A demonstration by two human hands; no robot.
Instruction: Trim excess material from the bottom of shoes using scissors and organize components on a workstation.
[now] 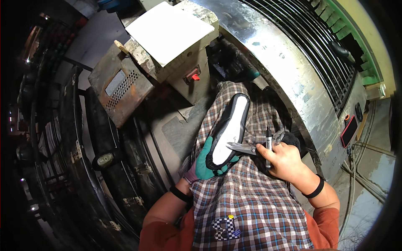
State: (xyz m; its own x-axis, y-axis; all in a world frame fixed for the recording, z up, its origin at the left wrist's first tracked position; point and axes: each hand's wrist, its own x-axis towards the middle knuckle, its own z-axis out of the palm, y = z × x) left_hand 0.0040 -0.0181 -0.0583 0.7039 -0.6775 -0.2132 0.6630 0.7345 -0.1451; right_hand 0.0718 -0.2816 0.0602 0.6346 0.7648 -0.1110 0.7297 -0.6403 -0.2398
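My left hand (204, 162), in a green and purple work glove, is wrapped around the heel end of a black shoe upper (231, 125). Its white sole side faces up, bordered by gathered black material, and a small dark mark shows on it. My bare right hand (285, 161) grips scissors (244, 148) with the blades pointing left, tips over the white sole; contact cannot be made out. A black and grey marker pen (268, 144) is also held upright in that hand's fingers. Beneath lies a plaid apron (247, 196) over my lap.
A white sheet (169, 32) lies on a worn machine box with a red switch (195, 78). To the right runs a metal bench (289, 54) with black slats and a phone (349, 131) at its side. Black racks (104, 154) stand left.
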